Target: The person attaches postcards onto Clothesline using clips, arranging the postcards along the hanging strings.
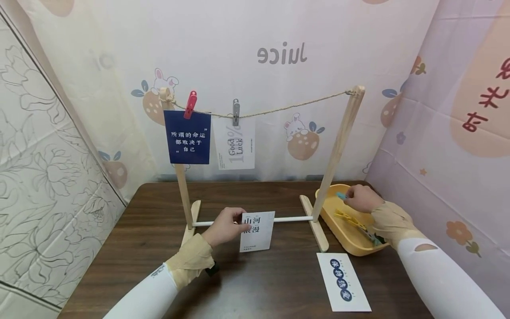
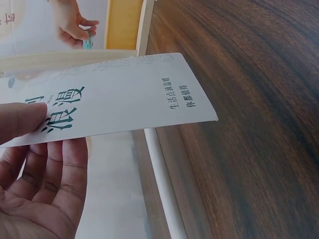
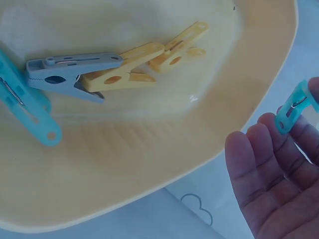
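Note:
My left hand [image 1: 228,227] pinches a white card [image 1: 259,241] with dark Chinese characters, thumb in front and fingers behind. The card is held up before the white crossbar of the wooden stand. Over the yellow tray at the right, my right hand [image 1: 363,198] holds a turquoise clothespin [image 3: 294,105] between thumb and fingers. Inside the tray lie yellow clothespins [image 3: 122,69], a grey clothespin [image 3: 65,74] and another turquoise clothespin [image 3: 30,107]. On the stand's twine [image 1: 295,106], a red clothespin [image 1: 190,105] holds a navy card [image 1: 188,148] and a grey clothespin [image 1: 236,113] holds a white "Good Luck" card [image 1: 239,155].
The wooden stand's right post [image 1: 336,153] rises beside the yellow tray [image 1: 338,235]. Another white card [image 1: 346,294] with blue circles lies on the brown table [image 1: 279,283] near the front right. A printed curtain [image 1: 279,26] hangs behind the table.

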Tool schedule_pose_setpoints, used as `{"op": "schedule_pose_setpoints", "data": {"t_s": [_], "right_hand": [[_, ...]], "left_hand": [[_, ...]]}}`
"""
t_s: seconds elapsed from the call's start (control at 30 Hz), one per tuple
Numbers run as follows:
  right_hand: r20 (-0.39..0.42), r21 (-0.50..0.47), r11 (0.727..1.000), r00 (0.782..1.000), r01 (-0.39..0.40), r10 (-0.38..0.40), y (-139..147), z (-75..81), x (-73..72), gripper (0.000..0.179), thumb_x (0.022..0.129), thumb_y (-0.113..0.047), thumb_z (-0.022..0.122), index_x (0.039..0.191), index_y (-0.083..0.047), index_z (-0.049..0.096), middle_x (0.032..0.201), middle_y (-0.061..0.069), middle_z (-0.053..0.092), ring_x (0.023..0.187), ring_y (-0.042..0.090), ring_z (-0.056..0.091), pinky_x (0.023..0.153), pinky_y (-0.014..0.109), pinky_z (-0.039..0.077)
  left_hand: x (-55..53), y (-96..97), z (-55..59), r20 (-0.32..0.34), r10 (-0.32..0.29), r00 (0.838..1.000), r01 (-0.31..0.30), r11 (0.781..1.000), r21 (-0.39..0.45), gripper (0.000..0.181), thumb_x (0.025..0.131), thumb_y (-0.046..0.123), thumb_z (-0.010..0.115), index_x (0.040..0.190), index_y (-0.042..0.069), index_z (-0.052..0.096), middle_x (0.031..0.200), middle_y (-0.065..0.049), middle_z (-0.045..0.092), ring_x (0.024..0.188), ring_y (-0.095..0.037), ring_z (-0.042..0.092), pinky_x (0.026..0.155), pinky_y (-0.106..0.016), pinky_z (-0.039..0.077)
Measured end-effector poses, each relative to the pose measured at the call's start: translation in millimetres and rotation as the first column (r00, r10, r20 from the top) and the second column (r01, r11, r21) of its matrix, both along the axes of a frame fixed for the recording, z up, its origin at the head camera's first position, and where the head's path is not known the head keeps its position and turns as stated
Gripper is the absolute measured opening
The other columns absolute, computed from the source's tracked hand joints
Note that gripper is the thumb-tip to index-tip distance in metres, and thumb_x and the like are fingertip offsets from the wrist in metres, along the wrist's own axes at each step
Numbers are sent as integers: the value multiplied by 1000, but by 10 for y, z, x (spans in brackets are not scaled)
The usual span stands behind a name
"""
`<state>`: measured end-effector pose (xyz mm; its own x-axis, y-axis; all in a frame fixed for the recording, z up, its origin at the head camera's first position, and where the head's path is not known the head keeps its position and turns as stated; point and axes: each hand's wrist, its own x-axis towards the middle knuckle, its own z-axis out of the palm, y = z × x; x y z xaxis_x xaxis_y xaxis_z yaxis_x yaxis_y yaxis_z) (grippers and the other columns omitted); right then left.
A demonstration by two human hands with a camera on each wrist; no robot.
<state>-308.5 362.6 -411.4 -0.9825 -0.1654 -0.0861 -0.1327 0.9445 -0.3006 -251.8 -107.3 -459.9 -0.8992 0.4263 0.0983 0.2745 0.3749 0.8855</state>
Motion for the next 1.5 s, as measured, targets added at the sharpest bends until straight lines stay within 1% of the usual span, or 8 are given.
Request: {"op": "schedule_pose_setpoints", "data": {"t_s": [0.17, 0.4, 0.6, 0.83, 1.07, 1.17, 1.33, 1.5], "right_hand": [[-39, -19, 1000, 999, -5, 4, -12, 52, 34, 26, 102, -20, 62, 103, 3, 73, 79, 7, 69, 67, 20, 58, 62, 34, 46], [-110, -51, 999, 994, -11, 5, -51, 182, 100, 30, 104, -18, 61, 112, 8, 73, 94, 19, 73, 77, 24, 63, 65, 36, 49], [-134, -70, 997, 991, -16, 6, -60, 232, 144, 32, 104, -16, 60, 115, 11, 73, 96, 20, 73, 80, 25, 63, 69, 37, 50], [-158, -93, 996, 987, 15, -29, -54, 251, 177, 39, 103, -18, 64, 124, 14, 70, 113, 32, 73, 99, 41, 70, 83, 54, 59], [-183, -166, 984, 978, 71, -101, -49, 299, 241, 43, 96, -16, 73, 128, 13, 66, 107, 27, 70, 95, 37, 66, 74, 40, 54], [-209, -174, 982, 972, 69, -105, -57, 323, 267, 39, 95, -14, 76, 124, 11, 68, 107, 27, 71, 97, 38, 67, 77, 41, 55], [-219, -197, 979, 971, 54, -97, -81, 365, 300, 34, 96, -12, 78, 120, 10, 69, 108, 28, 74, 99, 41, 72, 80, 48, 60], [-234, -221, 974, 968, 41, -94, -113, 410, 328, 34, 95, -10, 80, 121, 11, 70, 103, 25, 77, 94, 38, 75, 74, 36, 60]], "left_hand": [[10, 2, 12, -1, -2, 1000, 2, 1000, 6, 7, 95, 0, 79, 101, 2, 77, 96, -9, 79, 85, -13, 65, 71, -28, 54], [-11, 3, 26, -26, 7, 1000, -6, 1000, 28, 8, 96, 1, 78, 104, 1, 78, 97, -11, 80, 86, -14, 69, 73, -28, 55], [-5, 1, 28, -19, 6, 1000, -6, 1000, 29, 8, 97, 2, 77, 105, 2, 78, 98, -10, 81, 86, -13, 69, 73, -29, 55], [-14, -4, 52, -21, -6, 1000, 7, 999, 36, 9, 97, 2, 78, 107, 1, 78, 99, -11, 81, 85, -13, 69, 73, -29, 56], [-17, 6, 101, -25, -15, 1000, 16, 998, 59, 11, 97, 2, 77, 108, 1, 78, 104, -13, 82, 88, -13, 72, 75, -28, 58], [-9, 11, 130, -51, -9, 999, 12, 998, 69, 11, 97, 1, 77, 108, 0, 79, 104, -14, 82, 88, -13, 72, 74, -27, 58], [7, 32, 189, -69, 32, 997, -25, 995, 95, 7, 95, 1, 80, 102, 0, 80, 98, -13, 82, 81, -11, 68, 69, -25, 55], [3, 53, 255, -60, 75, 995, -67, 989, 133, 5, 93, 4, 84, 93, 1, 80, 92, -11, 82, 75, -9, 61, 64, -22, 49]]}}
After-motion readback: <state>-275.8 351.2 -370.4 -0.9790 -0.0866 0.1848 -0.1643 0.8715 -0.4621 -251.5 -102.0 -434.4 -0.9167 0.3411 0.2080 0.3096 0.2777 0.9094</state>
